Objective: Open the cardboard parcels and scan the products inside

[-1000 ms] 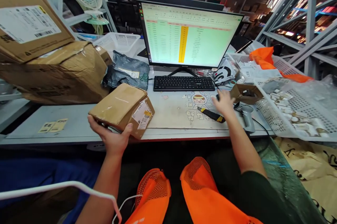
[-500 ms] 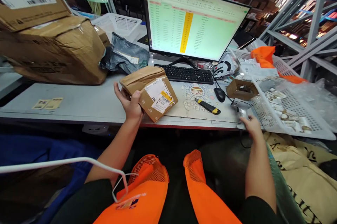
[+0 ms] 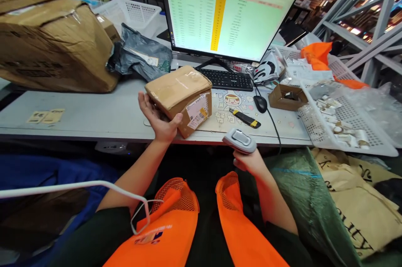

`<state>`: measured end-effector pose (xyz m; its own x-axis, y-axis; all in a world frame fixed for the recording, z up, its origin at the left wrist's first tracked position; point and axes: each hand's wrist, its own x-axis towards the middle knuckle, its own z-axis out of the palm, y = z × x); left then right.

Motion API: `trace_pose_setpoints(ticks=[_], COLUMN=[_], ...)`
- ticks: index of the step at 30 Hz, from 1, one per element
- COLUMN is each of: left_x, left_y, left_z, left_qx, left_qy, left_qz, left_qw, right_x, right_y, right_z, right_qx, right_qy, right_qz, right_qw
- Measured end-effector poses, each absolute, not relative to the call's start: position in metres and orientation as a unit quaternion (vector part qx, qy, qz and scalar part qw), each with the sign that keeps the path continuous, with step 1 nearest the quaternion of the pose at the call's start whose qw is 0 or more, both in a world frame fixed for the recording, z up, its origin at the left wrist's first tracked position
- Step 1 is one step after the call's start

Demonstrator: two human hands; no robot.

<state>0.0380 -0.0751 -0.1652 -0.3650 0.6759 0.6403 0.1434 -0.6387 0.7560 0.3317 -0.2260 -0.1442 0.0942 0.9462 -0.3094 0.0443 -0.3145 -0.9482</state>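
Note:
My left hand point(image 3: 159, 119) grips a small brown cardboard parcel point(image 3: 180, 95) from below, at the front edge of the grey desk point(image 3: 91, 114). A white and yellow shipping label point(image 3: 197, 115) shows on the parcel's near side. My right hand point(image 3: 249, 162) is closed round the handle of a grey barcode scanner point(image 3: 240, 140), held just below the desk edge with its head turned toward the parcel. The scanner's cable runs up onto the desk.
On the desk stand a monitor point(image 3: 226, 11) showing a green spreadsheet, a black keyboard point(image 3: 228, 79), a mouse point(image 3: 260, 103) and a yellow-black utility knife point(image 3: 245, 117). Large crumpled cartons point(image 3: 53, 45) and a grey mailer bag point(image 3: 141, 55) lie left. White mesh trays point(image 3: 342, 120) of small parts sit right.
My right hand left the mouse area, picked the scanner up off the desk and brought it down and left toward the parcel. My left hand carried the parcel rightward and lifted it.

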Motion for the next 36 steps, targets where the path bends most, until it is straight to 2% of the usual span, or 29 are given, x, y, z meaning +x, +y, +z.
trace_pose_setpoints(ticks=[5, 8, 11, 17, 21, 27, 30, 33, 34, 36], left_x=[-0.023, -0.037, -0.014, 0.043, 0.027, -0.031, -0.067, -0.103, -0.113, -0.125], left_y=[-0.070, -0.066, -0.068, -0.083, -0.087, -0.070, -0.045, -0.022, -0.017, -0.014], left_z=[-0.157, -0.156, -0.162, -0.171, -0.162, -0.161, -0.161, -0.151, -0.145, -0.132], left_qx=[0.556, 0.548, 0.531, 0.522, 0.547, 0.545, 0.559, 0.547, 0.537, 0.529], left_qy=[0.375, 0.367, 0.376, 0.437, 0.432, 0.414, 0.398, 0.388, 0.387, 0.375], left_qz=[0.732, 0.748, 0.756, 0.725, 0.709, 0.724, 0.712, 0.683, 0.673, 0.669], left_qw=[0.122, 0.076, 0.068, 0.110, 0.107, 0.089, 0.152, 0.289, 0.329, 0.364], right_x=[0.430, 0.453, 0.410, 0.309, 0.338, 0.448, 0.509, 0.554, 0.561, 0.564], right_y=[-0.226, -0.225, -0.225, -0.210, -0.213, -0.218, -0.193, -0.163, -0.155, -0.142], right_z=[-0.135, -0.127, -0.123, -0.127, -0.136, -0.143, -0.136, -0.125, -0.121, -0.116], right_qx=[-0.720, -0.742, -0.701, -0.622, -0.647, -0.728, -0.768, -0.815, -0.838, -0.887], right_qy=[-0.371, -0.331, -0.350, -0.424, -0.397, -0.317, -0.257, -0.234, -0.247, -0.313], right_qz=[0.387, 0.338, 0.377, 0.494, 0.483, 0.404, 0.382, 0.368, 0.338, 0.191], right_qw=[0.442, 0.475, 0.494, 0.435, 0.435, 0.454, 0.446, 0.381, 0.351, 0.281])
